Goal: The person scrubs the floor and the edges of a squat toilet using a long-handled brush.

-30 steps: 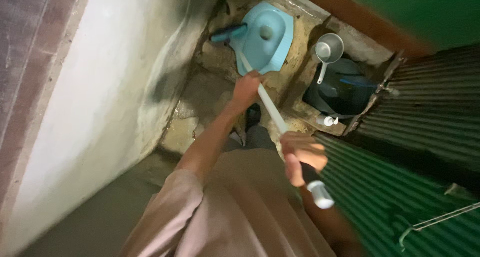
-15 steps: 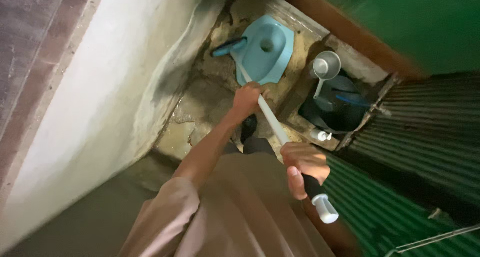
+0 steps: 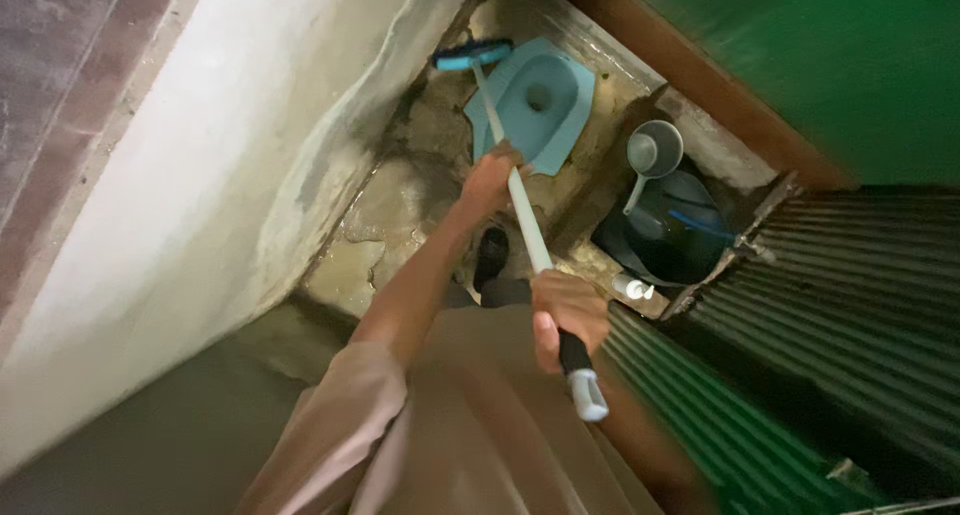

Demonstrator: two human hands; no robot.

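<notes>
Cramped wet concrete floor [image 3: 390, 210] between a pale wall and green corrugated sheeting. Nearest, the right hand [image 3: 566, 315] and farther left hand [image 3: 490, 180] clench a long-handled brush [image 3: 520, 200]; its blue head lies beside the squat toilet [image 3: 535, 100]. Right: probably a small white bottle [image 3: 632, 288], dark bucket [image 3: 665, 237], grey dipper [image 3: 652, 151].

Dim greenish light, deep shadows at right, blurred edges

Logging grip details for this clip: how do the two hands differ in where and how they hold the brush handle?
The left hand grips the white shaft of the long-handled brush partway down, arm stretched toward the blue squat toilet pan; the right hand grips near the dark top end, close to the body. The left hand sits farther from the camera. Both are closed around the same handle.
</notes>
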